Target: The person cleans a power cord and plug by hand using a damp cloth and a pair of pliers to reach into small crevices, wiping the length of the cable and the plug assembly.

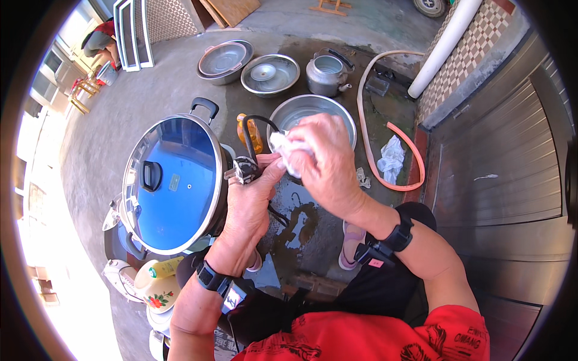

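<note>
My left hand (250,203) grips a black electric plug (246,170) with metal prongs that point left. Its black power cord (246,133) arcs up and over between my hands, and more cord hangs below. In my right hand (327,164) a white cloth (285,149) is bunched, pressed close to the left fingertips. Behind that hand stands a metal basin (289,110) with water in it. To the left is a large electric pot, its glass lid (185,180) reflecting blue. A bottle of orange-yellow liquid (254,142) stands between pot and basin.
Farther off are two more basin stacks (289,85), an aluminium kettle (323,76) and a looping hose (363,108). A crumpled white cloth (391,155) lies inside the hose's curve. Wet concrete (311,252) is underfoot. A metal door (501,180) borders the right. Another person (99,43) bends over at far left.
</note>
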`<state>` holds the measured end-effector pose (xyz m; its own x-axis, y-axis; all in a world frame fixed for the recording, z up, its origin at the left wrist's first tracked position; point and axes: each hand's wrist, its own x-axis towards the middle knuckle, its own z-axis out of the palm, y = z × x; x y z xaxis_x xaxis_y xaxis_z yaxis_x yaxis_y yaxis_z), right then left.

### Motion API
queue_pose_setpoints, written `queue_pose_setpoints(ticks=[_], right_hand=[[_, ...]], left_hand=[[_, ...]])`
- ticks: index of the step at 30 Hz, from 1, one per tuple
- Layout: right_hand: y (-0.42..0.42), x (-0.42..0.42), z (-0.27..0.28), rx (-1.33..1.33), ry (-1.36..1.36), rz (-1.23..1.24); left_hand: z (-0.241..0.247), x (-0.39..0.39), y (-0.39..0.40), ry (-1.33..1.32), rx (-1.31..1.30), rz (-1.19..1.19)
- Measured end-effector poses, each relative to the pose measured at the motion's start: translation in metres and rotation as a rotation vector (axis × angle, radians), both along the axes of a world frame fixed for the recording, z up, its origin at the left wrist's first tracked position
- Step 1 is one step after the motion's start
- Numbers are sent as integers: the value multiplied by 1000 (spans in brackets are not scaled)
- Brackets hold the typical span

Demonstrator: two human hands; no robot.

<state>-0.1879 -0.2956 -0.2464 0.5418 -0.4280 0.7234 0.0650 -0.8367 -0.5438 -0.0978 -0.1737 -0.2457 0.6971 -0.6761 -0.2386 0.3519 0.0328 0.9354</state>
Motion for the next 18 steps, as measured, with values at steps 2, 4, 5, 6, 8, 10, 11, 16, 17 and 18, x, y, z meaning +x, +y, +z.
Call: queue_pose_setpoints(ticks=[2, 4, 5, 6, 8, 10, 11, 16, 17, 18], right_hand=[[-35, 4, -11, 277, 44, -110], [-68, -3, -14, 520, 58, -126], [-70, -5, -8, 615, -10, -101], [-65, -7, -3, 474, -35, -53], [-41, -12, 7, 204, -88, 47], [-5, -6, 10, 53, -5, 199], [7, 0, 0, 141, -5, 236], [-51, -2, -21, 644, 289, -38], [-63, -4, -32, 466, 222, -99], [-62, -3, -29, 610, 165, 60]], left_hand=[[5, 0, 1, 0, 26, -4], [7, 3, 7, -54, -4, -12], [10, 2, 8, -112, -7, 12], [11, 0, 7, -163, -10, 38], [8, -1, 7, -174, 13, 56], [0, -2, 5, -98, -85, 53], [-2, -2, 6, -130, -67, 36], [10, 0, 5, -291, -32, -76], [14, 1, 6, -330, -27, -89], [14, 4, 9, -364, -6, -108]])
